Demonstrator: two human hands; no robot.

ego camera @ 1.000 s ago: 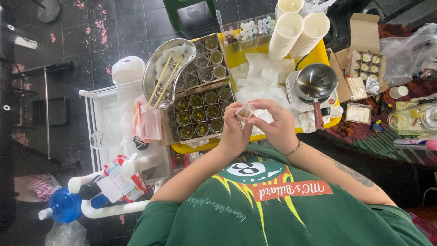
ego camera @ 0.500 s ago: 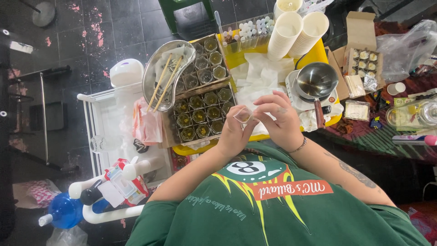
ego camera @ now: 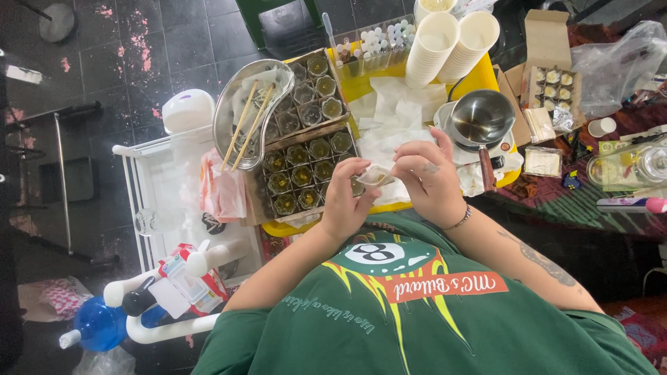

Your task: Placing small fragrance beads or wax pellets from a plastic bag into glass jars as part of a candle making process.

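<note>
My left hand (ego camera: 346,201) and my right hand (ego camera: 425,179) meet over the near edge of a yellow tray (ego camera: 361,87). Together they pinch a small pale cup (ego camera: 376,175) between the fingertips. Its contents are hidden by my fingers. Just beyond my left hand stands a cardboard box of several small glass cups (ego camera: 304,173) holding dark yellow-green stuff. White tissue sheets (ego camera: 389,118) lie beyond my hands on the tray. A bracelet sits on my right wrist.
A metal kidney dish (ego camera: 240,94) with two chopsticks overlaps a second box of glass cups. Stacks of paper cups (ego camera: 451,45), a steel pot (ego camera: 481,119), an open carton (ego camera: 552,76) and a plastic bag lie to the right. A white cart (ego camera: 163,201) with bottles stands left.
Both hands stay together on the small cup. My fingers have shifted slightly around it and the hands sit a little lower in view.
</note>
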